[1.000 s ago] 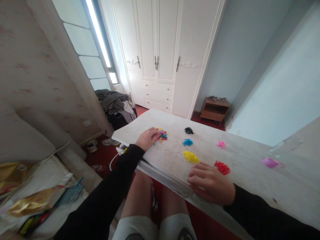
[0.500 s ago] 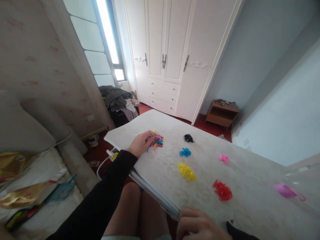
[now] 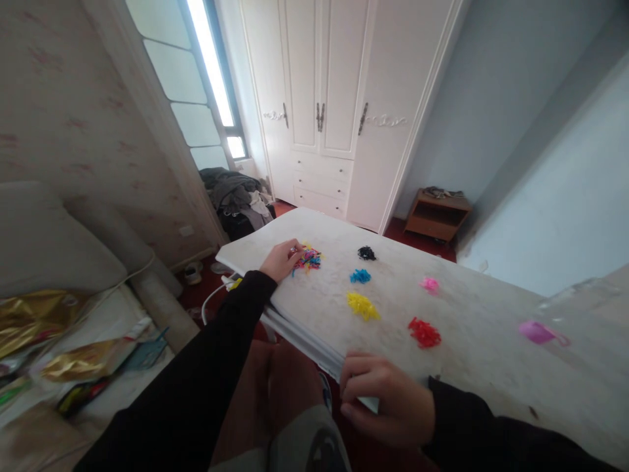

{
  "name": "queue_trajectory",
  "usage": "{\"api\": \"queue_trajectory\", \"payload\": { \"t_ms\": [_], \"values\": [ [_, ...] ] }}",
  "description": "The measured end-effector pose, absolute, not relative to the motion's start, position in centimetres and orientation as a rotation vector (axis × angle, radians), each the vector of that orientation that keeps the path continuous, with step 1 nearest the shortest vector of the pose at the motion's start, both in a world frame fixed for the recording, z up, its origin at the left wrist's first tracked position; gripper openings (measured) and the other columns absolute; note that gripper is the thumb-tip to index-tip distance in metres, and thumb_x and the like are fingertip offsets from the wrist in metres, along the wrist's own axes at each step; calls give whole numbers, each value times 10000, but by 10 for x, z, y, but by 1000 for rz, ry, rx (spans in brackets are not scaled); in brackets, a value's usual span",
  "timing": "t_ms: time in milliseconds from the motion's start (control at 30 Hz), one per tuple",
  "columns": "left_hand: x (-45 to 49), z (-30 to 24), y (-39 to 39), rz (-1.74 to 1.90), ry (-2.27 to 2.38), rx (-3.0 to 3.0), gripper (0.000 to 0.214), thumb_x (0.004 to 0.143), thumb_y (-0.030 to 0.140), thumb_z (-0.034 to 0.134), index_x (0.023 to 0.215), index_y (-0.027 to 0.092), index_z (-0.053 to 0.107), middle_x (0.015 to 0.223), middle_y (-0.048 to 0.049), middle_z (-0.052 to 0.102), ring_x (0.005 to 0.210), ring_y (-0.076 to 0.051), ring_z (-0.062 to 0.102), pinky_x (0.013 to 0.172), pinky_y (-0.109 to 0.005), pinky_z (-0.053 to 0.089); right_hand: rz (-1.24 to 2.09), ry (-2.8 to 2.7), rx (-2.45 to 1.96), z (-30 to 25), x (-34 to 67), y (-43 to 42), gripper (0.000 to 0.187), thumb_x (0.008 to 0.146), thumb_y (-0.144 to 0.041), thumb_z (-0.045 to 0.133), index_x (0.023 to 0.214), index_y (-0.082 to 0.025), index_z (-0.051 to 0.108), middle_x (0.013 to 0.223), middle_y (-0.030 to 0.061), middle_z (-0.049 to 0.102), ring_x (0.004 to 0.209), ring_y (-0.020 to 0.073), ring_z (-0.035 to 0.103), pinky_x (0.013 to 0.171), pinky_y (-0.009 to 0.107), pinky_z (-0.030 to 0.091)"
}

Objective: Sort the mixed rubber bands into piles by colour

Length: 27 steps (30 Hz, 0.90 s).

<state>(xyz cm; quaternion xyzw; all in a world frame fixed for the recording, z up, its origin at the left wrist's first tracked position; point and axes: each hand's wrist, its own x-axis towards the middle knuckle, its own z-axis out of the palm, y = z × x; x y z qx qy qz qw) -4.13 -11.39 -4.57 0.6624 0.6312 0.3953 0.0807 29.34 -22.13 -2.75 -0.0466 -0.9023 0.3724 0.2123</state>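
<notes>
My left hand (image 3: 284,257) rests at a pile of mixed coloured small pieces (image 3: 308,259), thin and strip-like, on the table's left part. Its fingers are bent together at the pile's near side; whatever lies between the fingertips is too small to make out. At the near edge of the white table (image 3: 314,314), my right hand (image 3: 381,396) is curled with fingers over the edge and thumb below. Single-colour heaps lie to the right of the mixed pile: black (image 3: 366,253), blue (image 3: 360,276), yellow (image 3: 362,306), pink (image 3: 430,284) and red (image 3: 424,333).
A pink-purple pouch-like thing with a loop (image 3: 538,332) lies at the table's right, beside clear plastic (image 3: 580,295). A white cable (image 3: 207,301) hangs at the left edge. A white wardrobe (image 3: 319,78), a clothes heap (image 3: 236,196) and a small brown cabinet (image 3: 437,215) stand beyond.
The view has shifted, so the table sits slightly higher. My right hand shows more fully, curled at the near edge. My left hand stays at the mixed pile.
</notes>
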Motion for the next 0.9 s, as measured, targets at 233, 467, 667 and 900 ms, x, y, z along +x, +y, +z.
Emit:
{"api": "queue_trajectory", "payload": {
  "t_ms": [233, 467, 667, 900],
  "values": [
    [-42, -49, -112, 1144, 1925, 2061, 145, 857, 327, 626, 863, 183, 625, 638, 31, 568, 549, -117, 454, 571, -245, 351, 932, -2555, -169, -25, 289, -216, 226, 936, -187, 570, 711, -199, 598, 762, 40, 632, 749, 163, 558, 715, 302, 455],
    [-40, -47, -113, 1052, 1979, 2152, 146, 896, 320, 611, 906, 178, 646, 806, -26, 690, 637, -143, 522, 664, -264, 420, 1196, -2348, -181, -23, 289, -219, 275, 933, -251, 635, 673, -161, 629, 694, 42, 630, 659, 131, 565, 633, 260, 429],
    [-34, -43, -116, 978, 2049, 2160, 138, 915, 299, 599, 940, 179, 661, 834, -53, 702, 726, -181, 590, 733, -282, 448, 1387, -2241, -103, -27, 289, -228, 303, 908, -322, 701, 664, -146, 667, 662, 38, 629, 602, 119, 562, 590, 246, 420],
    [-32, -40, -118, 975, 2063, 2169, 117, 911, 269, 599, 952, 182, 664, 838, -52, 710, 739, -183, 614, 735, -280, 444, 1529, -2140, -164, -24, 289, -221, 343, 908, -391, 714, 677, -139, 697, 668, 39, 645, 627, 125, 583, 608, 246, 432]
  ]
}}
